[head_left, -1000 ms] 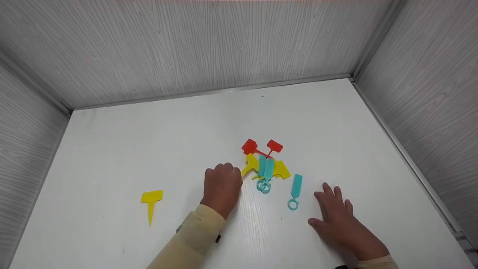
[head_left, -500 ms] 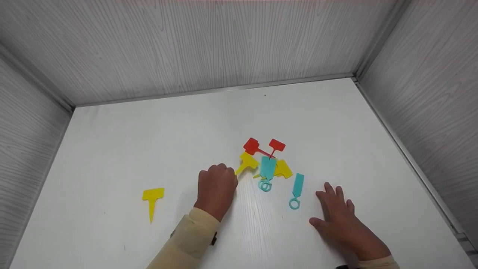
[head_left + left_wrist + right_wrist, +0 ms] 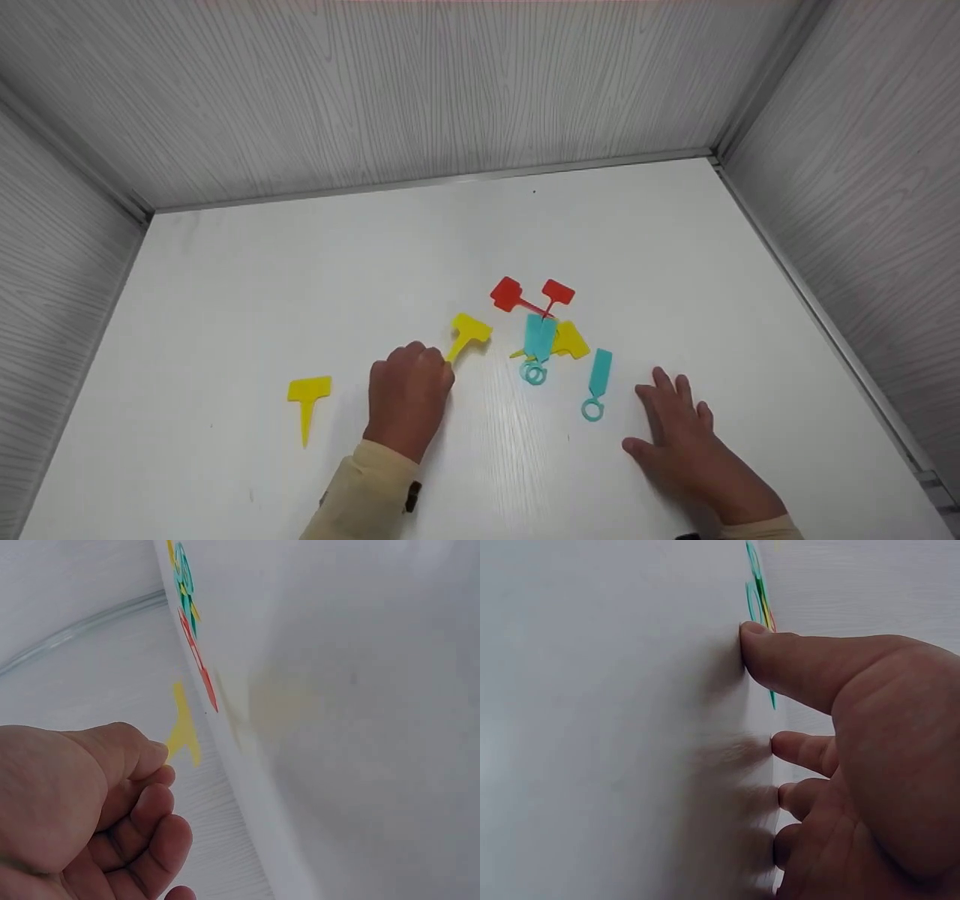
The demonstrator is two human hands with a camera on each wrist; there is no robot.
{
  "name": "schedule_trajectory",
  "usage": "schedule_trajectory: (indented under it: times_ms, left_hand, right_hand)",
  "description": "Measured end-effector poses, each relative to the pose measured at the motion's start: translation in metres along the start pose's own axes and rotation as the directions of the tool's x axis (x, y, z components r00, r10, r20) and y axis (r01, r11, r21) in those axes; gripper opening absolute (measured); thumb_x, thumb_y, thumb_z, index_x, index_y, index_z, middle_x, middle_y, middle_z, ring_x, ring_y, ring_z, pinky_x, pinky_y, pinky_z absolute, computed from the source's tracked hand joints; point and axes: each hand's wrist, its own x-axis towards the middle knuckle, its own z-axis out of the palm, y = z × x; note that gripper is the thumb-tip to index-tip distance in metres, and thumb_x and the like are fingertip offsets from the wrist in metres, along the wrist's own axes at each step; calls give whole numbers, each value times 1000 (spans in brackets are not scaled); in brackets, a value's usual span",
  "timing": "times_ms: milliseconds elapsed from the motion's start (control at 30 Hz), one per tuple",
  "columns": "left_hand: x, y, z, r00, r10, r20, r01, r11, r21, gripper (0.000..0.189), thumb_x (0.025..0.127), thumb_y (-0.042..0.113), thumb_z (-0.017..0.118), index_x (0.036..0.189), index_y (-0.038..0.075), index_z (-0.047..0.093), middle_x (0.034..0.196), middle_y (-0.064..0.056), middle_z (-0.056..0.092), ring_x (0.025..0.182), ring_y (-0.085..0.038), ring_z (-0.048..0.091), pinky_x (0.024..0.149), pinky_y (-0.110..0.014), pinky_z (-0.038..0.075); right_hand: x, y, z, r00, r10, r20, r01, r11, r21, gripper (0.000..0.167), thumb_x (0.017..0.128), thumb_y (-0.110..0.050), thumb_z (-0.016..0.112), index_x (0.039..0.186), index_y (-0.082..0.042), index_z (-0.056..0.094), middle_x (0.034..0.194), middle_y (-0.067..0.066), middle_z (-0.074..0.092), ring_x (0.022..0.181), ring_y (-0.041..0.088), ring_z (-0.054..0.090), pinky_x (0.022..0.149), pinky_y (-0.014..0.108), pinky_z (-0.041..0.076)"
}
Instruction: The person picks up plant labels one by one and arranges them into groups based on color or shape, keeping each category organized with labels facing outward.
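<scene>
My left hand pinches a yellow T-shaped plant label by its stem between thumb and forefinger. In the left wrist view the same yellow label stands out past the thumb tip, held off the table. To the right, my right hand rests on the table with fingers spread and fingertips touching the surface. Nearest to it lies a teal tag with a ring end. A second yellow plant label lies alone on the left, beyond my left hand.
Mid-table is a loose pile: overlapping teal ring tags, a yellow label partly under them, and red labels behind. The white table is bounded by grey wood-grain panels at the back and both sides.
My left hand has drawn the yellow plant label out of the pile, moving left and slightly toward me. The teal tags in the pile shifted a little. My right hand has stayed in place.
</scene>
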Motion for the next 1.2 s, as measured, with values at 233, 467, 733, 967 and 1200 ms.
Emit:
schedule_trajectory:
  times_ms: [233,467,733,967,1200]
  left_hand:
    - [-12,-16,-2,997,-78,8,78,995,-66,13,97,14,83,95,1,83,71,-6,62,64,-22,53,63,-41,58]
    - [-24,-28,-5,999,-46,18,45,999,27,17,95,14,87,104,0,84,79,-9,69,67,-23,54,64,-40,59]
    - [-35,-41,-9,994,-111,21,111,994,1,11,95,10,83,99,0,84,78,-9,68,66,-23,57,64,-43,59]
    - [-46,-51,-11,985,-158,66,157,987,13,14,94,10,84,103,0,85,84,-10,74,74,-24,65,71,-48,63]
    - [-55,-57,-13,981,-184,59,185,983,-11,19,94,12,87,106,-3,85,88,-14,77,76,-27,69,75,-50,66]
  right_hand:
    - [0,2,1,1000,1,8,-1,1000,-4,98,97,-40,85,171,-4,31,183,26,-7,165,53,-21,124,76,-16]
    - [1,3,1,1000,8,8,-8,1000,-2,98,97,-39,85,170,-3,31,183,27,-7,164,54,-21,124,76,-16]
    - [2,2,1,1000,5,6,-5,1000,-22,99,96,-42,86,170,-5,31,183,27,-6,164,55,-19,124,78,-14]
    - [2,3,-1,1000,21,21,-20,1000,-18,103,96,-45,85,172,-4,28,183,26,-8,164,54,-21,125,76,-15]
    - [2,2,-1,1000,14,22,-14,1000,-12,104,96,-44,86,172,-3,29,182,28,-7,164,54,-21,125,76,-15]
